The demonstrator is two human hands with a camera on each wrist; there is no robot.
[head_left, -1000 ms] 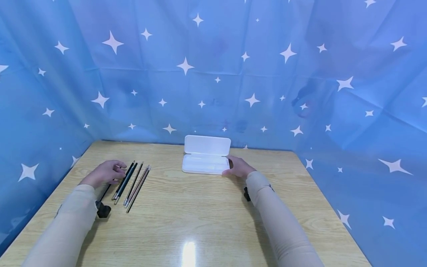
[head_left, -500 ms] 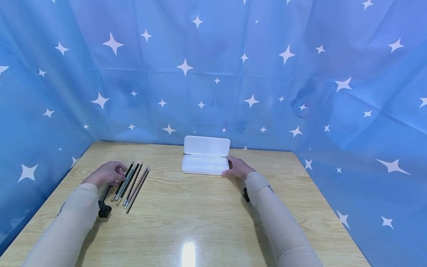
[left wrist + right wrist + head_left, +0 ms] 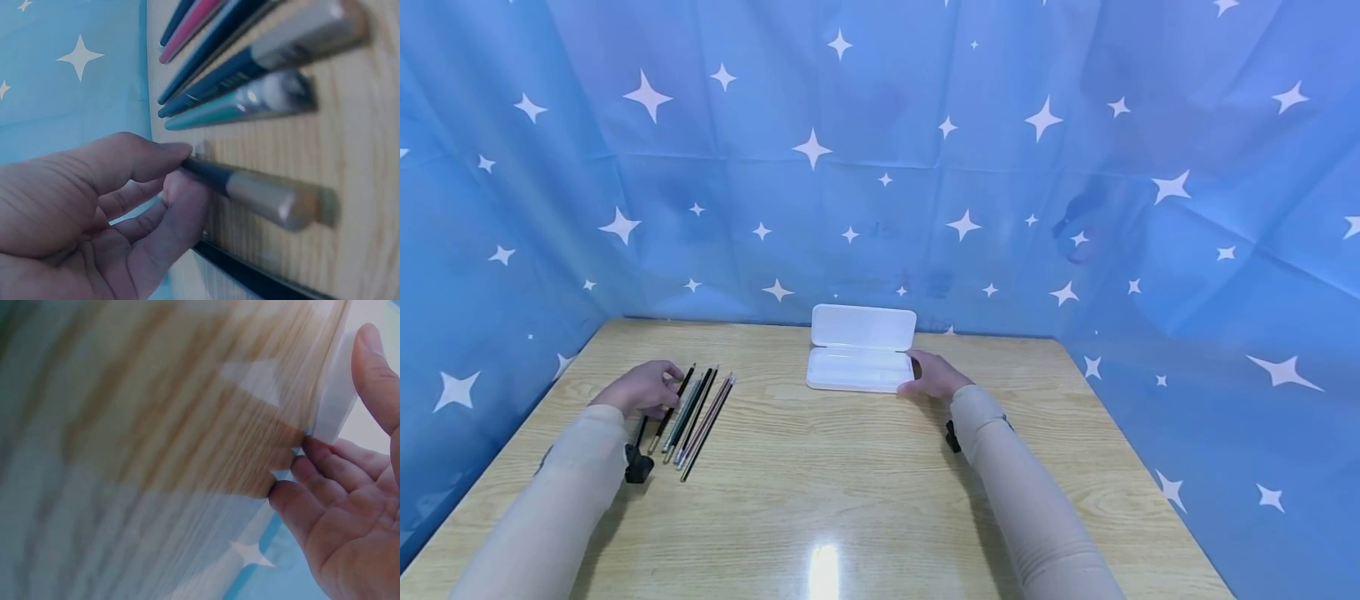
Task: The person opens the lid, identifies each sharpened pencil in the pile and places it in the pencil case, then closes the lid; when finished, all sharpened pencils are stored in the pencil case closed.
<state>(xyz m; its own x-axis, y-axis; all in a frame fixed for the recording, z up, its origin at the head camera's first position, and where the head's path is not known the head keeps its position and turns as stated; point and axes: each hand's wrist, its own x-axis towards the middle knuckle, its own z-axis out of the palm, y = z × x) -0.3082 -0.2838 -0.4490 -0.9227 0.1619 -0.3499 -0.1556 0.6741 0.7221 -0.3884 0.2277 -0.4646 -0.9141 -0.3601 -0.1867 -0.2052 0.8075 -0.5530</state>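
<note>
While pencil (image 3: 250, 187) sits pinched between thumb and fingertips of left hand (image 3: 642, 388), near end barely off wooden table (image 3: 865, 483), grip looks shallow. Risk: slips, rolls into loose pencil row (image 3: 696, 412) just beside, scatters it. Right hand (image 3: 934, 377) rests at right end of open white case (image 3: 859, 369), fingers relaxed, thumb on edge. Risk: light case slides or lid (image 3: 863, 326) drops if nudged.

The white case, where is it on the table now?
In the head view, the white case lies open near the table's far edge, at the centre, before the blue curtain; the right hand touches its right end.
</note>
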